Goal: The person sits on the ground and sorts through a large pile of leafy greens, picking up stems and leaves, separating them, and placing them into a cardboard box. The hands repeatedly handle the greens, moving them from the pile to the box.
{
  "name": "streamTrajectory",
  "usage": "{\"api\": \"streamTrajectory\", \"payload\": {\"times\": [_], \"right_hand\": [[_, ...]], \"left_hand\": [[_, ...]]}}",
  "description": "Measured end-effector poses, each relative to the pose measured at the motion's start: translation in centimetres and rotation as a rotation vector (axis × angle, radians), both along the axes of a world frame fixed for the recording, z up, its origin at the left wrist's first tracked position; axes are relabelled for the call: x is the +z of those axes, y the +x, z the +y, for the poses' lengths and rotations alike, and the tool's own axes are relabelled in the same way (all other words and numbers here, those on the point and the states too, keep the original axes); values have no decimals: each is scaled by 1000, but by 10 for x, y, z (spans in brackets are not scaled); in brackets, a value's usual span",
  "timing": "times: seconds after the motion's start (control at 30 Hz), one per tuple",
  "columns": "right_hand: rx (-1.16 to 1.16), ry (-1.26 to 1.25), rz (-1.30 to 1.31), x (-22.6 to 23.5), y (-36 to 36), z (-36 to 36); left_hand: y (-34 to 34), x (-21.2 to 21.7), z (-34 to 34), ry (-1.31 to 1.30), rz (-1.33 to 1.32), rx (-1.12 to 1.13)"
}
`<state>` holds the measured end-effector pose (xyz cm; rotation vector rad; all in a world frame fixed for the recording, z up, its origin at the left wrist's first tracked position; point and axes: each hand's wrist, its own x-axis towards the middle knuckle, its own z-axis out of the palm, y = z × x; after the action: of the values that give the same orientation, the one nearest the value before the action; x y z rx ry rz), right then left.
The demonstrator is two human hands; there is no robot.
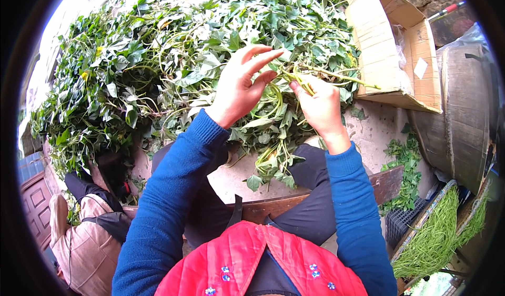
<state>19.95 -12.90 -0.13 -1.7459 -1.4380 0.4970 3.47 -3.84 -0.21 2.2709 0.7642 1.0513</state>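
My right hand is closed round a few long green leafy-vine stems, whose cut ends stick out to the right. Left of it, my left hand is raised with thumb and fingers apart, its fingertips close to the stems but with no stem visibly in its grasp. Beneath and beyond both hands spreads a big heap of leafy green vines. Some loose vines trail down between my knees.
An open cardboard box stands at the far right, beside a large brown rounded container. Trimmed green stems fill a container at lower right. A wooden plank lies across near my legs. Another person bends at lower left.
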Motion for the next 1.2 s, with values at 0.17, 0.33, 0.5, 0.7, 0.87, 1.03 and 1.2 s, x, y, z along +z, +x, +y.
{"api": "streamTrajectory", "payload": {"times": [0.17, 0.33, 0.5, 0.7, 0.87, 1.03, 1.2], "right_hand": [[63, 28, -92, -2, 2, -1], [77, -29, -17, 4, 2, -3], [62, -97, 31, 6, 3, -4], [48, -121, 81, 2, 6, -3], [56, -151, 84, 7, 4, -3], [53, -153, 152, 13, 1, -4], [56, -165, 167, 16, 5, -4]], "left_hand": [[1, 1, 5, 275, 138, -70], [-4, 2, 9, 281, 189, -90], [-5, -1, 8, 293, 211, -95], [-5, -3, 6, 131, 164, -123], [-8, -3, 3, -110, 169, -53], [-8, 0, -1, -456, 34, -33], [-11, 1, 2, -378, 45, -135]]}}
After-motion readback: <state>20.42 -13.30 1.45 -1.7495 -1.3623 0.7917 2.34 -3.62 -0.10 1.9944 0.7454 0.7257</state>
